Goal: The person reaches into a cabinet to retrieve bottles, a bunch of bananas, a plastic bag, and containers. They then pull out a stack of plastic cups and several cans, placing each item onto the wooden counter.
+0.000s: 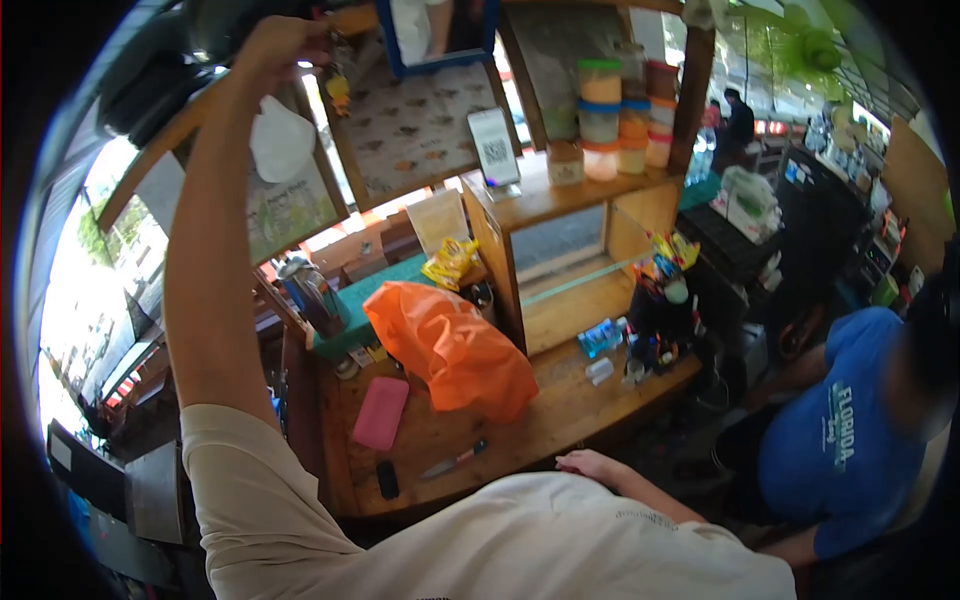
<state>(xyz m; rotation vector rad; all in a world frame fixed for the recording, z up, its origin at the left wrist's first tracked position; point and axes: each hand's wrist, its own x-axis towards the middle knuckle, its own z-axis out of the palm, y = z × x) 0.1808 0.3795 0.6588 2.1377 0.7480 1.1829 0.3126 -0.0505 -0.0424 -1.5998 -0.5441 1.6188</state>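
Observation:
My left hand [288,44] is raised high at the upper left, its fingers closed at a small bunch of keys [338,45]. A yellow charm [340,95] dangles below the keys. Low in front of my shirt, my right hand [588,464] rests by the front edge of the wooden counter [540,425], fingers loosely extended and nothing visible in it. The nearest thing to it on the counter is a knife [455,459]. Left of the knife lie a black object [387,480] and a pink case [381,413], with an orange bag [450,350] behind them.
A wooden cabinet [490,255] carries a QR-code stand [494,150] and stacked colorful tubs [600,120]. A blue-framed mirror [437,70] hangs above. On the right sits a person in a blue shirt [835,430]. Blue packs [601,338] and small bottles lie on the counter's right.

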